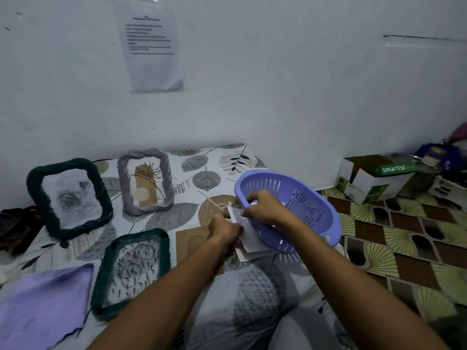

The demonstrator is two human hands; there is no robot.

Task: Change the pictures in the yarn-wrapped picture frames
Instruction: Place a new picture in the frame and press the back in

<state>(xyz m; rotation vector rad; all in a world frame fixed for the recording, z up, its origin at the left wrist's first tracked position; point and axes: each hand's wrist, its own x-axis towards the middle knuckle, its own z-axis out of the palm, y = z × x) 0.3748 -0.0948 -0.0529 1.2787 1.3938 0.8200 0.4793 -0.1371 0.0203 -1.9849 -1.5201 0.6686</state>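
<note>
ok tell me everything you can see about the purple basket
The purple basket looks like moulded lilac plastic, oval, with rows of narrow slots through its wall and a thick rolled rim. It sits tipped, its opening facing the person, at the right edge of the leaf-print cloth. The right hand reaches over its near rim, pinching white paper sheets that the left hand also holds. Whether more lies inside is hidden.

Three frames (69, 197) left of basket (298, 198)

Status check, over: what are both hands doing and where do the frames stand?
Left hand and right hand both grip white picture cards at the purple basket. Three yarn-wrapped frames lie untouched, pictures in. Nothing blocking.
</note>
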